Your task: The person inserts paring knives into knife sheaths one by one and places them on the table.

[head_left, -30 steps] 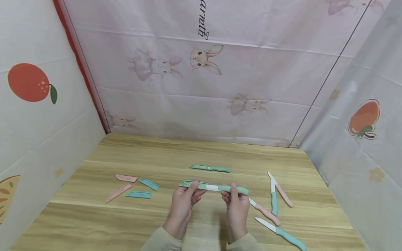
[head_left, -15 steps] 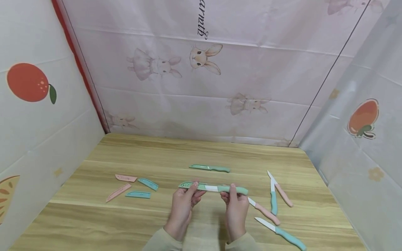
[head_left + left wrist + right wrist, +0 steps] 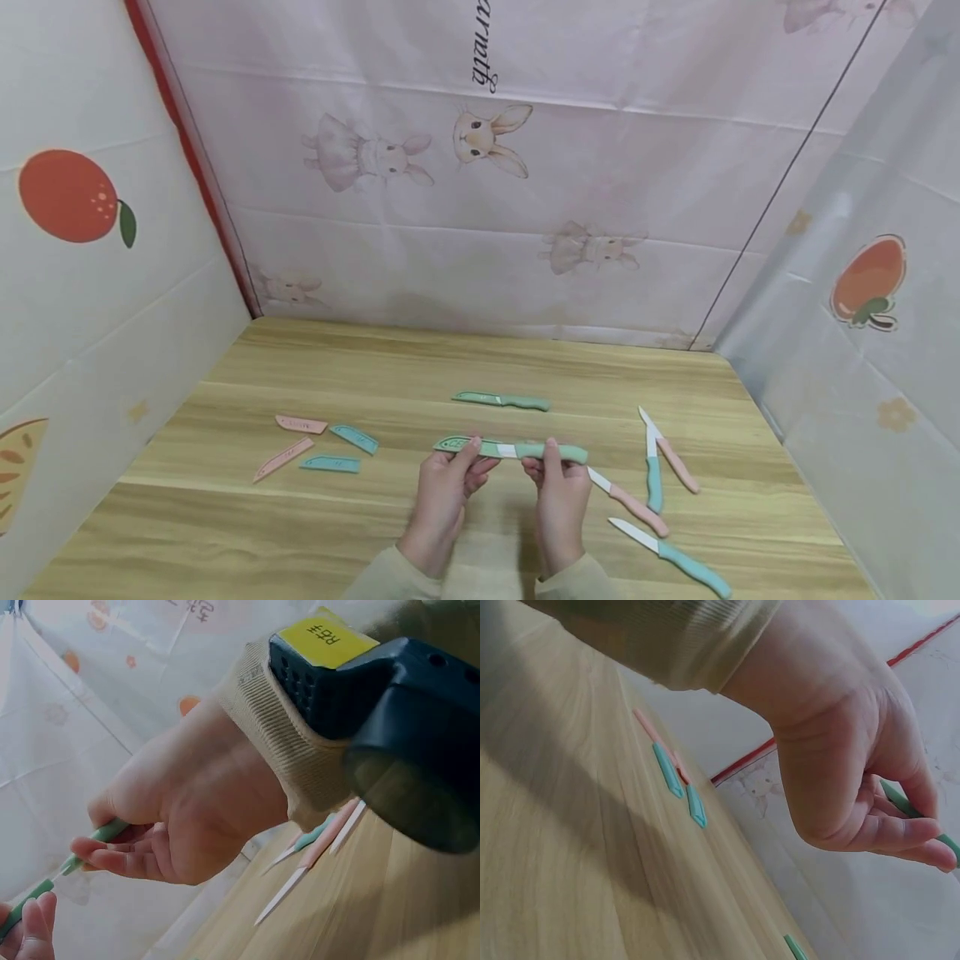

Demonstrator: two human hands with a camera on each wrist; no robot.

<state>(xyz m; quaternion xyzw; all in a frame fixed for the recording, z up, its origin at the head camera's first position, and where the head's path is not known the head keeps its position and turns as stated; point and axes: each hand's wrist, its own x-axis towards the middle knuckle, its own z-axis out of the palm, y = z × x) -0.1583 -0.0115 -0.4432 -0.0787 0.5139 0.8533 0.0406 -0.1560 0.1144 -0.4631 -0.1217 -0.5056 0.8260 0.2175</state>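
Observation:
My left hand [image 3: 442, 500] pinches a green knife sheath [image 3: 450, 445] between thumb and fingers. Its opposite number, my right hand [image 3: 561, 504], grips the green handle [image 3: 573, 454] of a paring knife. Most of the blade is inside the sheath; a short white stretch of blade [image 3: 507, 451] shows between sheath and handle. Knife and sheath lie level, in line, above the table. In the left wrist view, the left hand [image 3: 180, 802] has the green sheath [image 3: 109, 831] at its fingertips. The right wrist view shows the right hand [image 3: 847, 765] around the green handle [image 3: 900, 799].
A sheathed green knife [image 3: 501, 402] lies farther back on the wooden table [image 3: 225, 517]. Loose pink sheaths [image 3: 302, 425] and teal sheaths [image 3: 331, 464] lie at left. Bare-bladed pink knives [image 3: 637, 510] and teal knives [image 3: 693, 571] lie at right, two crossing. Printed cloth walls [image 3: 420, 275] surround the table.
The sheath has shifted right and the knife handle slightly left, both hands drawing closer. Less of the white blade shows than before. The items on the table stay put.

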